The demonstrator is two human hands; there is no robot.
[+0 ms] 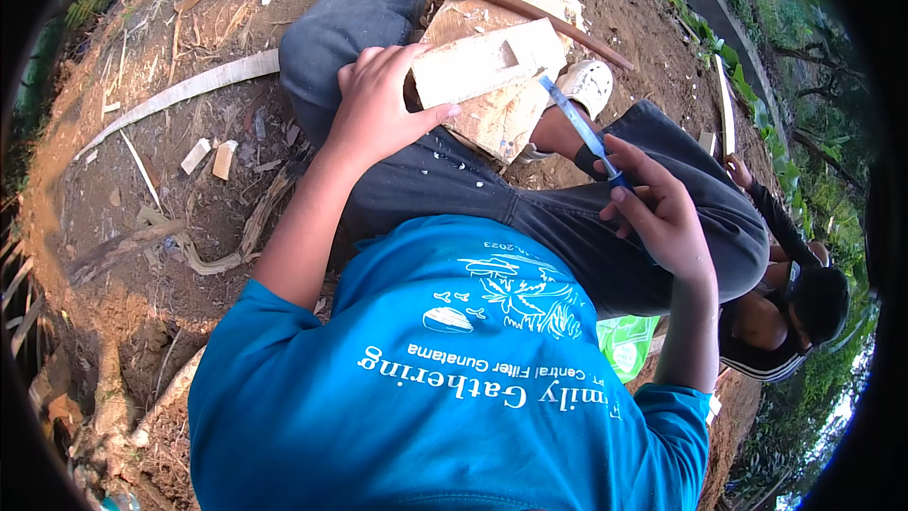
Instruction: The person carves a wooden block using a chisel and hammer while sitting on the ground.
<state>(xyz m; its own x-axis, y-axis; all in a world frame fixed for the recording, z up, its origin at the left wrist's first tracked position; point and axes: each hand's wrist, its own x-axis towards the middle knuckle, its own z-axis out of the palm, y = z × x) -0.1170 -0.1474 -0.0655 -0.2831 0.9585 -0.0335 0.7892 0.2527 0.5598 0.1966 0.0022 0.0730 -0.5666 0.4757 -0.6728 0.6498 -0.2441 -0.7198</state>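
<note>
My left hand point(383, 104) grips the left end of a pale wooden block point(473, 64), with the thumb on its near side. A rectangular notch is cut into the block's upper face near its right end. Under it lies a larger, flat-topped piece of wood point(499, 123), between my legs. My right hand point(653, 199) holds a chisel point(579, 123) by its blue handle. The chisel's metal blade points up and left, its tip just off the block's right end. A hammer point(549, 21) with a wooden handle rests on the larger wood, beyond the block.
Small wood offcuts point(210, 159), a long curved pale strip point(189, 90) and shavings lie on the dirt at left. Another person point(790, 312) crouches at the right, near a green bag point(626, 345). Plants and a low concrete edge point(709, 0) run along the upper right.
</note>
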